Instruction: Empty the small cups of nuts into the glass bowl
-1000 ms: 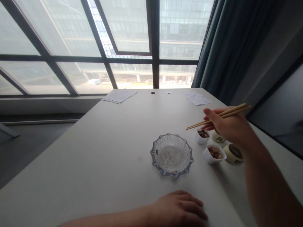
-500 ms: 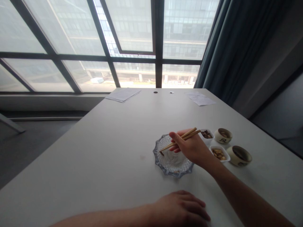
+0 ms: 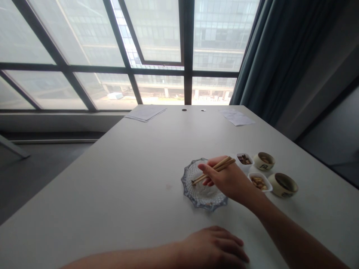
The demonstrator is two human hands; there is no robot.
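My right hand (image 3: 220, 172) is closed round a pair of wooden chopsticks (image 3: 224, 163) above a scalloped clear glass plate (image 3: 193, 198). Their tips point down and left, just over the plate's left part, with a tiny dark bit by them; whether it is gripped or lies on the glass I cannot tell. A small pale-brown speck rests near the plate's front rim. My left hand (image 3: 217, 246) lies palm down on the white table nearer to me, fingers loosely stretched, holding nothing.
Right of the plate stand a white dish of dark brown pieces (image 3: 245, 160), a white dish of yellowish pieces (image 3: 259, 182) and two cream cups (image 3: 264, 161) with dark markings. Paper sheets (image 3: 147, 113) lie at the table's far left, more paper (image 3: 238, 117) at far right.
My right hand has sunk slightly, and the chopstick tips have shifted a little right and down, closer together at the dark bit. My left hand has stayed still.
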